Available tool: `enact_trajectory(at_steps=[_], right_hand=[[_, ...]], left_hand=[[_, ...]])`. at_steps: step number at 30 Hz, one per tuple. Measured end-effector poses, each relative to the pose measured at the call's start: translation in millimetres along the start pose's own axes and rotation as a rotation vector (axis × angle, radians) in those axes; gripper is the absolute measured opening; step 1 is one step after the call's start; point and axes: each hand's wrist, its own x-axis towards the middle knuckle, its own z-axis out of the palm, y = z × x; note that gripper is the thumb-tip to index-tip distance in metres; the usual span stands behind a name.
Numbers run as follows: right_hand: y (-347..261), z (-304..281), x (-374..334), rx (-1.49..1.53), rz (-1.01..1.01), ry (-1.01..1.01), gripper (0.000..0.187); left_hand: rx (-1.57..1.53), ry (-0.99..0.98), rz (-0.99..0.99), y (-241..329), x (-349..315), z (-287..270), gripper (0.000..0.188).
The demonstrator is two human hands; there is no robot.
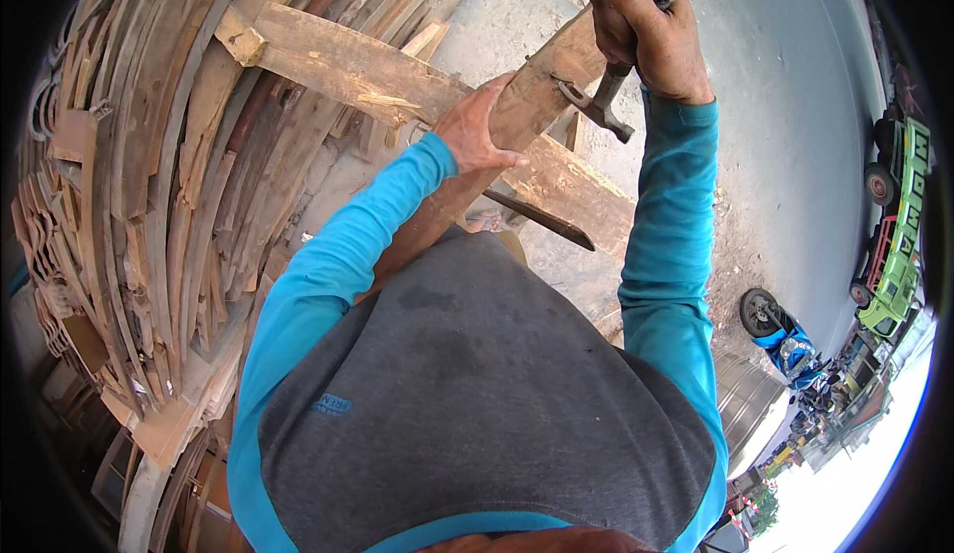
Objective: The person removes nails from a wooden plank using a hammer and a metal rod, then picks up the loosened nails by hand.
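Note:
My right hand (pixel 651 41) is closed round the dark-wrapped grip of a claw hammer (pixel 602 111), at the upper right. The hammer's head hangs below the fist, and its claw meets the right edge of a long brown wooden plank (pixel 542 91), where a small nail seems to stick out. My left hand (pixel 471 134) clasps that plank, thumb on the right and fingers over the far left side. The plank slants from beside my body to the upper right. Under it a paler, rough board (pixel 338 56) lies crosswise.
A big stack of old timber (pixel 179 136) fills the left side. A dark flat bar (pixel 542 219) juts out below the crossing boards. On the right runs a grey road (pixel 785 106), with a blue motorcycle (pixel 785 339) and a green truck (pixel 899 225) along it.

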Motion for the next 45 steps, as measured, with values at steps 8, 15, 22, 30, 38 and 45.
enact_trajectory(at_steps=[8, 15, 22, 30, 38, 45], right_hand=[[-1.0, -1.6, 9.6, 0.032, -0.151, 0.075, 0.033], [2.6, -27.1, -15.8, -0.233, -0.245, -0.093, 0.024], [17.7, 15.4, -49.3, -0.180, -0.351, 0.156, 0.027], [61.8, 51.1, -85.7, -0.492, -0.816, 0.264, 0.020], [103.9, 98.5, -104.2, -0.639, -0.965, 0.239, 0.028], [72.0, 66.3, -90.8, -0.580, -0.901, 0.088, 0.026]], left_hand=[[-0.017, -0.012, -0.007, 2.5, 2.0, 2.1, 0.123], [0.063, 0.128, 0.124, -8.8, 1.1, 12.4, 0.113], [0.264, 0.426, 0.282, 14.0, 39.0, 16.2, 0.060], [0.056, 0.462, 0.204, 10.6, 52.9, 32.5, 0.051], [0.177, 0.502, 0.284, 9.1, 55.4, 33.7, 0.058], [0.056, 0.479, 0.272, -0.2, 57.7, 31.6, 0.058]])
